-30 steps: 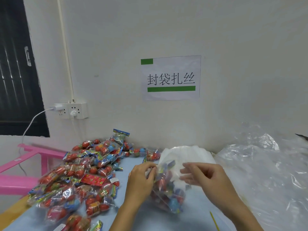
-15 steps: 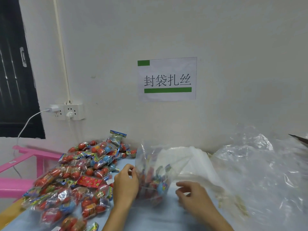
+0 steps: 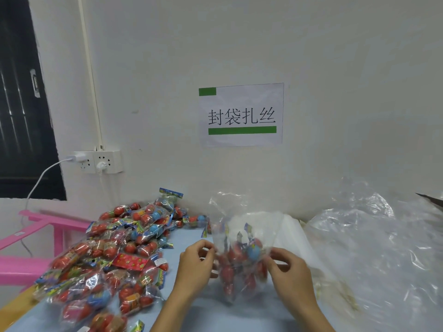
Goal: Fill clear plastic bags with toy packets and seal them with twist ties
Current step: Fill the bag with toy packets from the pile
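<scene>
1. Position: the clear bag stands upright on the blue desk, directly below the wall sign and just right of the pile of toy packets.
2. Contents: red and blue toy packets fill the lower half of the bag; the upper part is slack plastic, open and standing loose above them.
3. My left hand pinches the bag's left side between thumb and fingertips, at the level of the top packets.
4. My right hand grips the bag's right side with curled fingers, at about the same level.
5. Judgement: filling of this bag looks complete; the step in hand is gathering the neck for tying.
6. Recommended method: draw both sides inward above the packets, press the air out, and bunch the slack plastic into one tight neck close to the contents.
7. Recommended method: keep one hand clamped on the neck while the other fetches a tie, so the bunch does not spring open.
8. Note: no twist tie can be made out here; a heap of clear plastic lies right of the bag.
9. Risk: thin film may tear or slip if pulled against packet corners.
</scene>
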